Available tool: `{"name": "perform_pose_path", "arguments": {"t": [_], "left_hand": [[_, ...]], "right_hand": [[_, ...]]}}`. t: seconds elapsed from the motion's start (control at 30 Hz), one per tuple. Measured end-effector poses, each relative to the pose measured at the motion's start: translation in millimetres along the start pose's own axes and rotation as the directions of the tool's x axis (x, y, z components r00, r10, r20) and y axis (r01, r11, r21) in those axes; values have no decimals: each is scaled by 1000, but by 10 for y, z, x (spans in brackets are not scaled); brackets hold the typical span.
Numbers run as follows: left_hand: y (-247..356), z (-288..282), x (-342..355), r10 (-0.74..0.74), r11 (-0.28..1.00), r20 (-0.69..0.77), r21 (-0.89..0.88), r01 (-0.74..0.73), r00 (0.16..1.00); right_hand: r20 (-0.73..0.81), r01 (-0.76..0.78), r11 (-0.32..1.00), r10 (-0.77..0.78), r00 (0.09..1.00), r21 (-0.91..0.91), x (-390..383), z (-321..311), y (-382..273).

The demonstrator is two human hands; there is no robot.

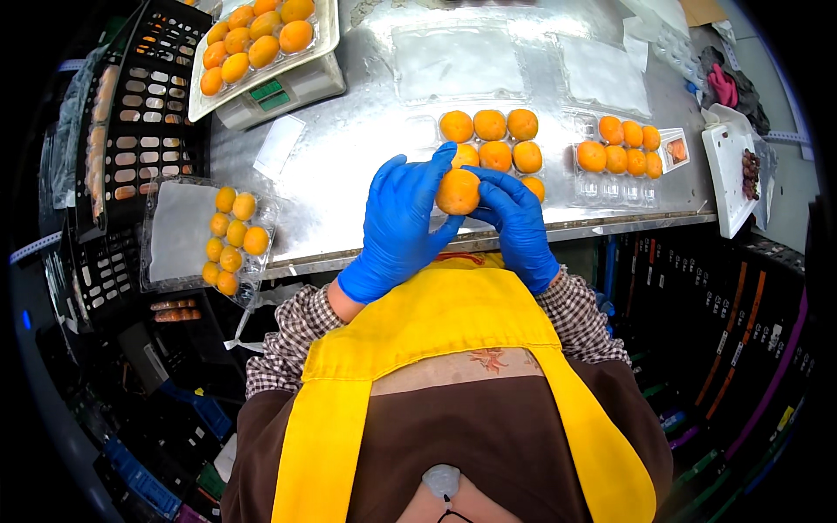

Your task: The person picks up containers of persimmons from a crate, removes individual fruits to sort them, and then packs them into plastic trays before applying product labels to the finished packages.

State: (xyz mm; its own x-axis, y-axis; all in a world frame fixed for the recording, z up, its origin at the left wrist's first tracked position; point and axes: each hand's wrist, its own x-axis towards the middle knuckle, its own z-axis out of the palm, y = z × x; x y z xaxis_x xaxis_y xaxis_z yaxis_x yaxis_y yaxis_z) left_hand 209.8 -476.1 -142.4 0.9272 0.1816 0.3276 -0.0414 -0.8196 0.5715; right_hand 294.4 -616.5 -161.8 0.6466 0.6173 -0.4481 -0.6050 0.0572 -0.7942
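Plenty of room left of the left hand (397,213), bare table (344,170) running up between scale (309,87) and middle tray (425,129)! Dead ahead, that tray's fruit (490,125) blocks the way; rightward, only a slim gap before the right tray (615,190).

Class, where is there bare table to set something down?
The widest bare metal lies between the scale, paper slip and left fruit cluster on one side and the left hand on the other. A narrow gap parts the central cluster from the right cluster. The middle is crowded, with the right hand and held fruit there too.
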Motion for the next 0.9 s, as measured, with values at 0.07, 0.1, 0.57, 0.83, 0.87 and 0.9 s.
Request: {"name": "perform_pose_path", "arguments": {"t": [0.07, 0.1, 0.57, 0.83, 0.87, 0.9], "left_hand": [[-14, 2, 9, -38, 999, 21, -14, 38, 999], [-16, 8, 16, -43, 999, 15, -19, 44, 999], [-2, 59, 84, -75, 983, 6, -167, 75, 997], [-33, 34, 116, -73, 979, -4, -190, 71, 997], [-44, 34, 130, -70, 980, -7, -189, 67, 998], [-58, 33, 144, -56, 982, -9, -182, 54, 998]], "right_hand": [[-3, -9, 998, 9, 1000, 62, 1, 2, -14], [3, -6, 997, 5, 1000, 72, 2, -1, -12], [46, -72, 955, 61, 997, 287, 39, -56, 120], [143, -138, 953, 102, 985, 270, 97, -45, 40], [144, -135, 954, 98, 985, 269, 112, -39, 29], [149, -88, 976, 58, 987, 198, 121, -29, 20]]}}
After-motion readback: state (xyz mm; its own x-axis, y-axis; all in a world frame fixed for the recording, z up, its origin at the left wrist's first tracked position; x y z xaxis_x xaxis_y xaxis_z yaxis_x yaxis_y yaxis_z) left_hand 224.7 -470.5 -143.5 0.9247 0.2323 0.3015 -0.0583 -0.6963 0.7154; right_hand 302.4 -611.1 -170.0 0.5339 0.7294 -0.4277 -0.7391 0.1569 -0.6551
